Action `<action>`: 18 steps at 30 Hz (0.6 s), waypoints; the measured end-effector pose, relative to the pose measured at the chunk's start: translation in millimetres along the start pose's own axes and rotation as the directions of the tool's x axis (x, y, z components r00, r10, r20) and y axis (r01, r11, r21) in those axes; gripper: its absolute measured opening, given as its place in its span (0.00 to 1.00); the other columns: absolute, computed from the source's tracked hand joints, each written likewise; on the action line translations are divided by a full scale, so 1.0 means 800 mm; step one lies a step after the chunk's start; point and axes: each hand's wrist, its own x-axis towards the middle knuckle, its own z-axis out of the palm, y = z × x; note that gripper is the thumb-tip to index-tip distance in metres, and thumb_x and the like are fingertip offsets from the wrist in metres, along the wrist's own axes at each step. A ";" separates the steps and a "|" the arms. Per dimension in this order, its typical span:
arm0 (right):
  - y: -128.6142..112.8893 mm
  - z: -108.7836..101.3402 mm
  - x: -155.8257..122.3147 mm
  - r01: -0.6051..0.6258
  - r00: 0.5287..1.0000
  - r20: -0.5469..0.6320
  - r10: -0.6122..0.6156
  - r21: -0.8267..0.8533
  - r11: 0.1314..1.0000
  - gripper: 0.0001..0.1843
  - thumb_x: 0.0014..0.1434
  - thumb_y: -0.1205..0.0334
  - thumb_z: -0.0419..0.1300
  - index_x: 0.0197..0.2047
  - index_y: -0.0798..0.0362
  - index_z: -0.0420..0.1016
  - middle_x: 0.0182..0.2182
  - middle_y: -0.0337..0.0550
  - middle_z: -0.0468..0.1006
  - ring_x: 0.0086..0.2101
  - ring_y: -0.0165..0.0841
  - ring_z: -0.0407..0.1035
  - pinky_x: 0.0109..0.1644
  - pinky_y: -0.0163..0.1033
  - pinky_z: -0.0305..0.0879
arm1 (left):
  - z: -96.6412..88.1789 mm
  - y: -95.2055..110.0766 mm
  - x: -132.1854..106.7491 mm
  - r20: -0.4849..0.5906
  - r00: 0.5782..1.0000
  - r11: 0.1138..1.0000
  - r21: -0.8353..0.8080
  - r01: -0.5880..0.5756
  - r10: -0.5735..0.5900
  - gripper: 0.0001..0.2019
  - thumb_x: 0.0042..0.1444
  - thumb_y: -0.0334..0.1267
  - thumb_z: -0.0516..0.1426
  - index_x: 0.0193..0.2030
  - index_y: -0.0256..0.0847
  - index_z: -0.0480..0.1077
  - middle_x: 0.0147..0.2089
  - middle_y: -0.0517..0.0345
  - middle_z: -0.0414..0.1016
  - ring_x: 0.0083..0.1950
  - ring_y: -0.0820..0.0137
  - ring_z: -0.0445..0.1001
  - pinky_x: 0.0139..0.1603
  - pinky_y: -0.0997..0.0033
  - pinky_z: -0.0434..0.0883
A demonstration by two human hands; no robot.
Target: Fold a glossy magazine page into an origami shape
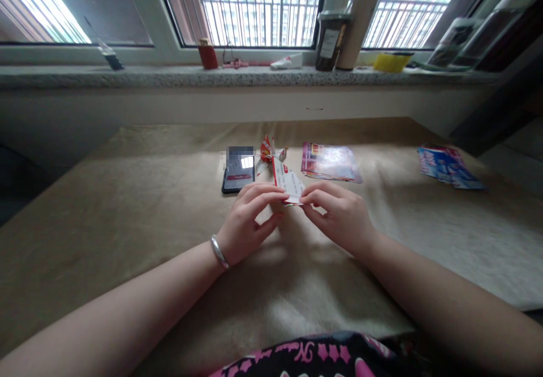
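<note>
Between both hands, the printed paper seems mid-fold: the right hand has its corner in a pinching grip; the left hand touches it, clamping unclear. The next crease calls for aligned edges.

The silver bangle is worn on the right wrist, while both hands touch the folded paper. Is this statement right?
Not entirely. The head view shows the silver bangle at the wrist of the left hand, not the right hand. Both hands do touch the folded paper.
</note>
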 end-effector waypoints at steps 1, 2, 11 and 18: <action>-0.001 0.000 0.000 0.008 1.000 0.003 -0.008 -0.015 1.000 0.07 0.59 0.64 0.57 0.30 0.51 0.73 0.34 0.37 0.79 0.32 0.27 0.72 0.34 0.32 0.64 | 0.001 0.003 0.000 -0.006 1.000 1.000 -0.008 0.021 -0.022 0.13 0.56 0.30 0.57 0.48 0.43 0.69 0.49 0.54 0.71 0.52 0.65 0.68 0.55 0.59 0.66; -0.001 0.000 -0.001 0.015 1.000 0.005 -0.015 -0.026 1.000 0.07 0.59 0.64 0.57 0.29 0.51 0.73 0.34 0.37 0.79 0.32 0.27 0.72 0.34 0.32 0.64 | 0.002 0.006 0.001 -0.004 0.999 0.999 -0.017 0.046 -0.046 0.12 0.56 0.30 0.57 0.47 0.43 0.69 0.48 0.54 0.71 0.52 0.65 0.68 0.55 0.59 0.66; -0.002 -0.003 -0.001 0.009 0.999 0.045 -0.006 -0.080 0.997 0.09 0.60 0.63 0.55 0.30 0.50 0.73 0.34 0.39 0.79 0.34 0.30 0.71 0.36 0.34 0.63 | 0.003 0.018 0.014 0.026 0.980 0.980 0.020 0.198 -0.198 0.04 0.54 0.35 0.60 0.37 0.41 0.72 0.38 0.57 0.72 0.43 0.66 0.70 0.46 0.62 0.69; -0.012 -0.017 0.017 -0.015 0.990 0.137 0.034 -0.139 0.990 0.06 0.57 0.62 0.59 0.29 0.51 0.74 0.37 0.43 0.78 0.39 0.38 0.68 0.40 0.41 0.65 | 0.010 0.013 0.017 -0.038 0.958 0.945 -0.179 0.273 -0.284 0.03 0.55 0.32 0.58 0.35 0.40 0.74 0.34 0.58 0.72 0.34 0.73 0.71 0.36 0.72 0.72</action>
